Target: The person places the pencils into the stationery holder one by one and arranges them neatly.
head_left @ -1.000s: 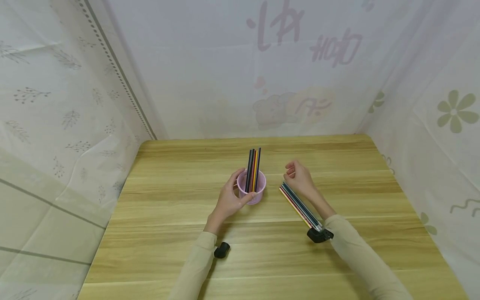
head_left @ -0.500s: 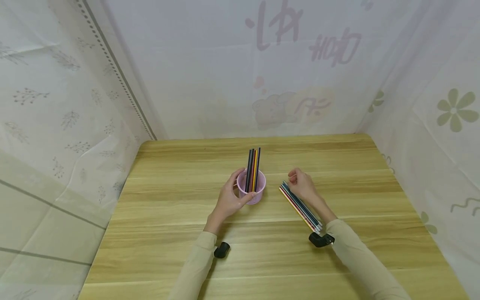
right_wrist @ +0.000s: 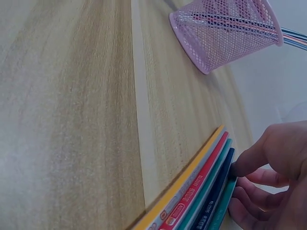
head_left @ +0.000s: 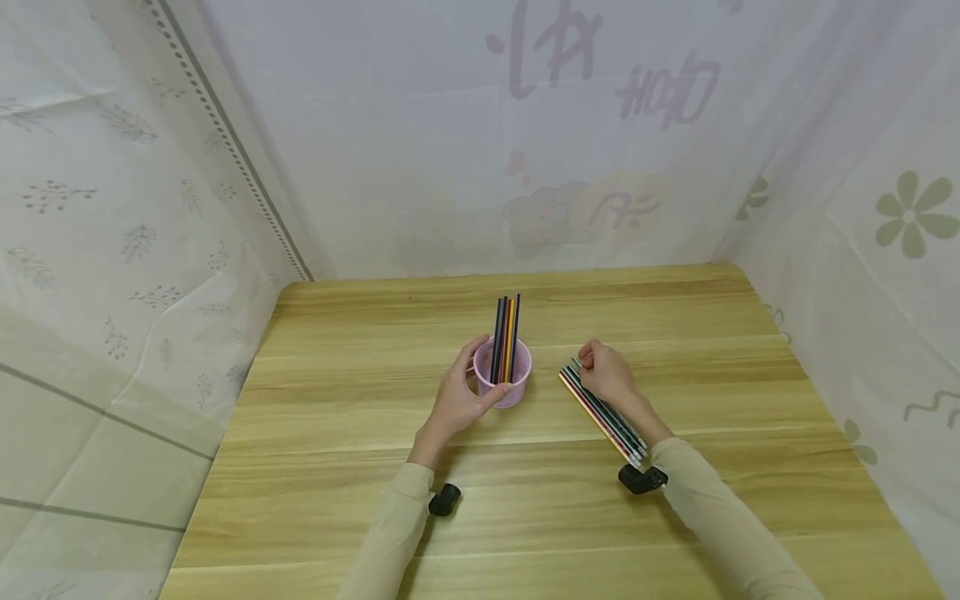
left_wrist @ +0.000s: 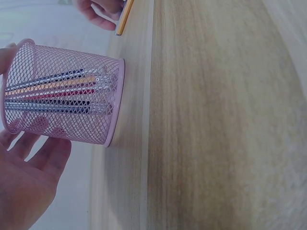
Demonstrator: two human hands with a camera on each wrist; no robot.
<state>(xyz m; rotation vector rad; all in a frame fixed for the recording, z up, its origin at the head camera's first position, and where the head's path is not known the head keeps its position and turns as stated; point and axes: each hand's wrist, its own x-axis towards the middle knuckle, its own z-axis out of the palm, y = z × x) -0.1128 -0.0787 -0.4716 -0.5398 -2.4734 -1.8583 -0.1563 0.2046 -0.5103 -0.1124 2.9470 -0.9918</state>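
Left hand: curled round the pink cup. Right hand: since lowered, now pinching a green pencil; one singled out, we judge.

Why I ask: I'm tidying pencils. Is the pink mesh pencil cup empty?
No, several pencils stand inside the pink mesh pencil cup.

Over the last second the person's right grip had drawn back toward the body—from around the far ends of the pencils to a spot a little farther down their right side. A green pencil had come between its fingertips, its tip now showing slightly apart from the others. The black wrist camera, which had overlapped the pencils' near ends, had slid just past them.
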